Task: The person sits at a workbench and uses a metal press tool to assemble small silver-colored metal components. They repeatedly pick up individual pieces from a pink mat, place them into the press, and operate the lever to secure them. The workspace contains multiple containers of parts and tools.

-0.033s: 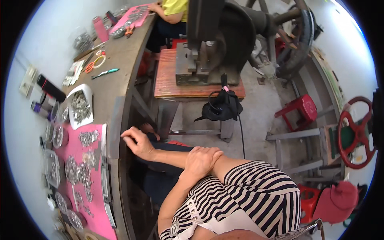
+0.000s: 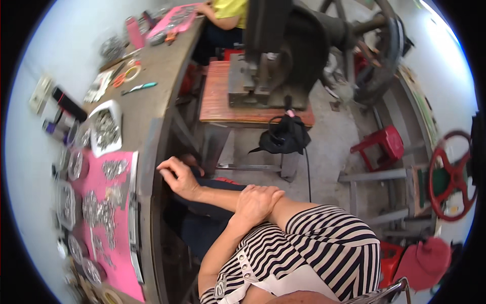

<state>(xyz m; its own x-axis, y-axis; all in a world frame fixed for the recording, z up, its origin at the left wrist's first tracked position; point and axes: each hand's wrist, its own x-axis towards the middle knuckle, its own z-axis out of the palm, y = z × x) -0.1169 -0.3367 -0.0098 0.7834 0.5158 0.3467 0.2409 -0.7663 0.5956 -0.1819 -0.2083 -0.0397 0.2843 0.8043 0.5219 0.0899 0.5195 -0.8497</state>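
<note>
My left hand [image 2: 259, 203] lies across my right forearm [image 2: 220, 198], its fingers wrapped over it near the elbow. Bent loosely beside the worktable's front edge, my right hand [image 2: 180, 178] has thumb and fingers a little apart, and nothing shows in it. Closest to that hand on the table is a pink mat [image 2: 126, 253] with a long metal strip along its near side. Small silvery metal pieces [image 2: 101, 210] are spread over the mat in several heaps. A white tray [image 2: 117, 138] full of similar pieces stands at the mat's far end.
Clear tubs [image 2: 67, 205] line the wall side. Scissors [image 2: 119, 79], tape [image 2: 132, 73] and a teal-handled tool [image 2: 139, 88] lie farther up. A person in yellow [image 2: 228, 14] sits beyond. A heavy press [image 2: 283, 55], a black bag [image 2: 284, 134] and a red stool [image 2: 380, 147] stand ahead and right.
The whole view has shifted slightly, so the table and press appear a little farther right. Both hands keep the same pose.
</note>
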